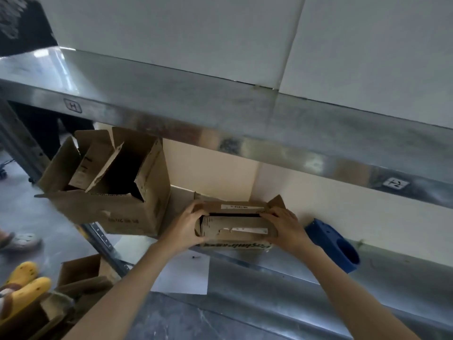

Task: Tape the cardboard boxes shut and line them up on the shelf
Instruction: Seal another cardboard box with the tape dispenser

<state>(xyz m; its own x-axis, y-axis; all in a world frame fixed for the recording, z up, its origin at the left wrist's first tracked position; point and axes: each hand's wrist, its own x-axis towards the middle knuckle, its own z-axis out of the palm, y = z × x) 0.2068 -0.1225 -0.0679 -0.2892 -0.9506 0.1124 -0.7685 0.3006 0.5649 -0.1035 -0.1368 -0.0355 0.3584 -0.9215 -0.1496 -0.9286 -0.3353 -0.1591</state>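
A small cardboard box (236, 228) stands on the lower metal shelf (282, 273), its top flaps almost closed with a dark slit between them. My left hand (187, 227) grips its left end, thumb over the top flap. My right hand (285, 225) holds its right end, fingers pressing the flaps down. A larger cardboard box (110, 190) sits to the left on the same shelf, flaps standing open. A blue tape dispenser (333, 244) lies on the shelf just right of my right hand.
An upper metal shelf (220, 114) runs overhead against a white wall. More cardboard boxes (81, 278) lie on the grey floor at lower left, beside yellow clogs (27, 283) and another person's sandal (19, 241). A white paper sheet (181, 276) hangs at the shelf's front edge.
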